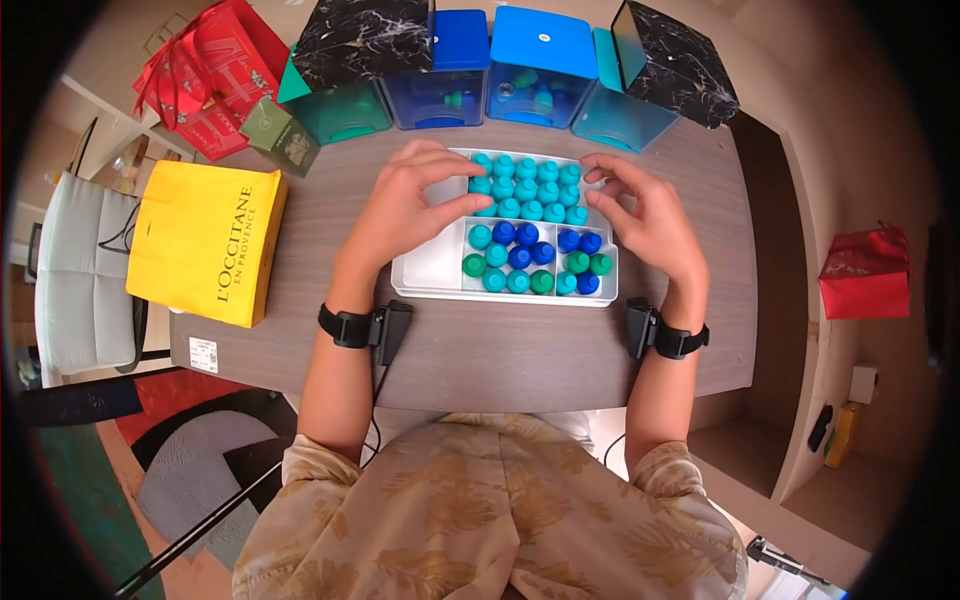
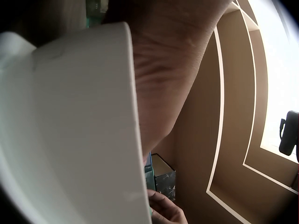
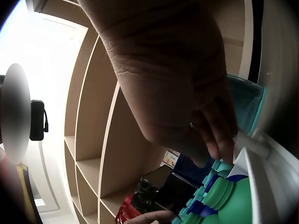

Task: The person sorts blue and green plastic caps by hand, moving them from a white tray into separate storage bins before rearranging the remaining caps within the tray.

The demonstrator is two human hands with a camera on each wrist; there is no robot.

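Note:
A white divided tray (image 1: 430, 272) lies on the table in the head view. Its far compartment holds rows of teal bottles (image 1: 527, 190), small and round with caps. Two near compartments mix dark blue bottles (image 1: 519, 257), green bottles (image 1: 542, 281) and teal ones. My left hand (image 1: 415, 200) hovers over the tray's left side, thumb and fingers apart, tips right at the leftmost teal bottles. On the other side my right hand (image 1: 640, 205) has loosely bent fingers beside the rightmost teal bottles. In the right wrist view, its fingertips (image 3: 226, 151) come down close to the tray wall.
Along the table's far edge stand blue bins (image 1: 541, 60) and teal-green bins (image 1: 345, 112), with black marbled boxes (image 1: 365, 38) on top. A yellow bag (image 1: 205, 240), a red gift bag (image 1: 210, 80) and a small green box (image 1: 280, 135) are at the left.

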